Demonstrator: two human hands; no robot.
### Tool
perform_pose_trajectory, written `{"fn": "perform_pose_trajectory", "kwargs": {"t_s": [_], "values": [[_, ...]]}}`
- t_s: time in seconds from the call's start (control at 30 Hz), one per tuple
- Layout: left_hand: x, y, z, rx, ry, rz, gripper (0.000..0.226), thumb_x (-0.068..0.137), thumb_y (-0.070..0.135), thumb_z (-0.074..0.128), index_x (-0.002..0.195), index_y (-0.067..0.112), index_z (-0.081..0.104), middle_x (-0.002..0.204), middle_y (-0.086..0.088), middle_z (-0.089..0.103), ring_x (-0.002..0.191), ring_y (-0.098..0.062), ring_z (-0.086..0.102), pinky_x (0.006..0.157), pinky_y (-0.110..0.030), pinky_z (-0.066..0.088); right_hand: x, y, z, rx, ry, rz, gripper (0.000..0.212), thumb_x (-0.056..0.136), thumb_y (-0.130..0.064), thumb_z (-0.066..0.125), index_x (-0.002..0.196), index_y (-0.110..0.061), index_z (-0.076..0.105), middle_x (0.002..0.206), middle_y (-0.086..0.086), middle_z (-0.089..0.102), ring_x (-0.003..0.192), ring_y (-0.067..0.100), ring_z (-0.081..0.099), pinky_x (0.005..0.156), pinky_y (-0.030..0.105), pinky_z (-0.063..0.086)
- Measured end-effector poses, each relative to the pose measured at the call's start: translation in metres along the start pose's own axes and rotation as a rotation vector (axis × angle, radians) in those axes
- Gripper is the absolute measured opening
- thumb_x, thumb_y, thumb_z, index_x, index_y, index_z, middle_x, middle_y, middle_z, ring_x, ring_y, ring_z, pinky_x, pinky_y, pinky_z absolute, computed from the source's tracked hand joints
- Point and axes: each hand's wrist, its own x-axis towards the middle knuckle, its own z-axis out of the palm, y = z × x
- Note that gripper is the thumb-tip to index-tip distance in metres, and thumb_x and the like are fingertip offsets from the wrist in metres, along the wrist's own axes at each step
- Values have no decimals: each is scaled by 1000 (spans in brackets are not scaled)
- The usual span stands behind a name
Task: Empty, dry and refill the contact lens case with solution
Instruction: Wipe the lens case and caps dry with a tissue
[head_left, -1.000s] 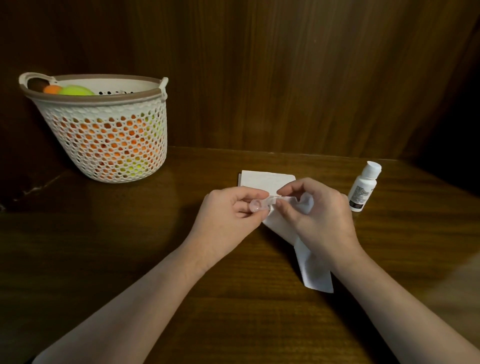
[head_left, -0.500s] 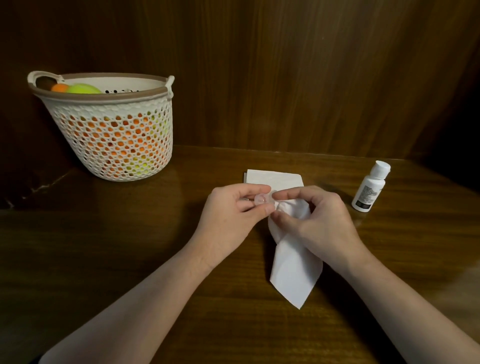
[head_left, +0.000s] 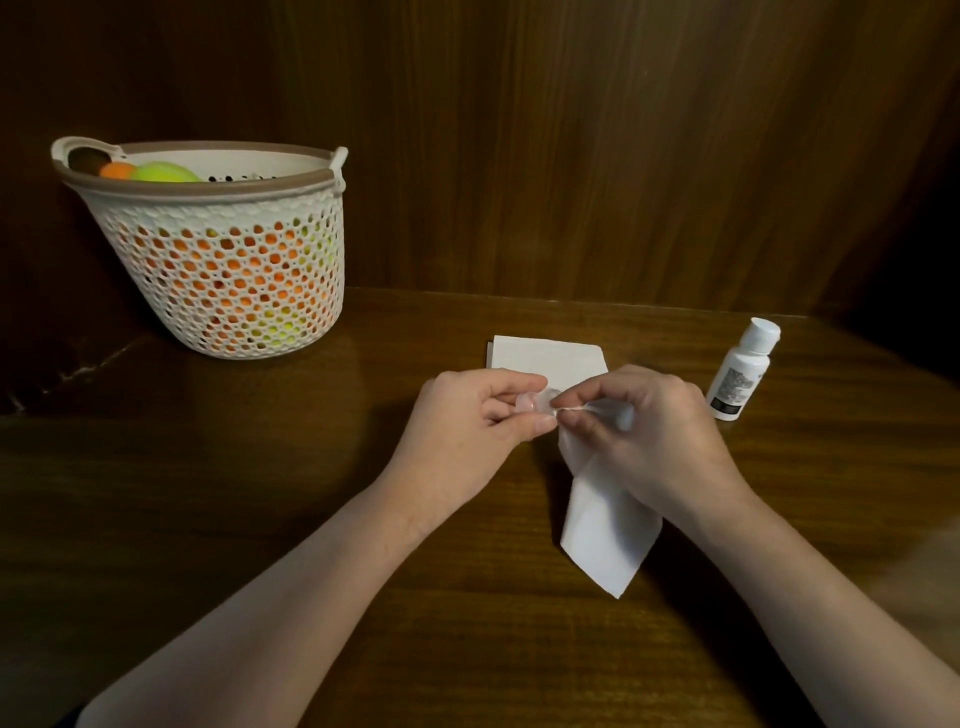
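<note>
1. Both hands meet above the middle of the wooden surface (head_left: 311, 519). The left hand (head_left: 467, 431) pinches one end of the small clear lens case (head_left: 537, 402) between thumb and forefinger.
2. The right hand (head_left: 649, 441) has its fingers curled around a white tissue (head_left: 608, 530) and pinches a corner of it against the other end of the case; the rest of the tissue hangs down to the surface.
3. Judging by this, the drying step is in hand and the refill is not yet done.
4. A second folded tissue (head_left: 545, 353) lies flat just behind the hands.
5. The solution bottle (head_left: 740, 376), white with its cap on, stands upright to the right, near the right hand but apart from it.
6. A basket (head_left: 223, 280) holding orange and green balls sits well off to the left.
7. The case looks light, stiff and smooth, so probably slippery if wet; gripping it by the outer rim of one well, as the left hand does, leaves the other well free for wiping.
8. The tissue is soft and thin and would likely tear if twisted hard while damp.
</note>
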Motion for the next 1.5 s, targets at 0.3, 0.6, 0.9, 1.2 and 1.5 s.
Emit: {"fn": "perform_pose_trajectory", "kwargs": {"t_s": [0.3, 0.6, 0.9, 1.2, 1.5], "values": [[2, 0, 3, -8, -51, -25, 38, 94, 21, 81, 131, 26, 75, 112, 12, 81, 99, 1, 77, 97, -33, 63, 0, -4, 1, 44, 52, 11, 23, 87, -34, 90, 84, -43, 69, 90, -29, 70, 98, -8, 62, 80, 16, 45], [3, -1, 2, -54, -77, -36, 40, 93, 15, 81, 131, 24, 75, 107, 11, 82, 93, 1, 78, 92, -29, 65, -3, -2, 3, 3, 121, 53, 21, 87, -29, 89, 82, -43, 74, 91, -27, 70, 93, -8, 63, 75, 8, 41], [5, -3, -3, -150, -32, -8, 36, 94, 16, 79, 130, 16, 75, 109, 3, 82, 93, -6, 80, 83, -24, 65, -3, -6, 1, 21, -17, -12, 22, 85, -41, 90, 101, -43, 76, 96, -26, 73, 92, -9, 65, 71, 3, 46], [8, -7, -2, -131, -102, -27, 36, 92, 11, 81, 128, 18, 76, 98, 9, 84, 91, -7, 81, 83, -27, 66, 1, 4, 1, 129, 51, 78, 17, 86, -31, 91, 84, -38, 76, 83, -24, 76, 87, -12, 68, 64, 3, 47], [6, -1, 0, -112, -108, -64, 33, 88, 12, 84, 117, 26, 79, 95, 8, 84, 87, -7, 81, 85, -31, 67, 0, 3, 1, 73, 121, 103, 18, 80, -35, 94, 83, -34, 76, 80, -21, 74, 83, -9, 68, 59, 7, 48]]}}
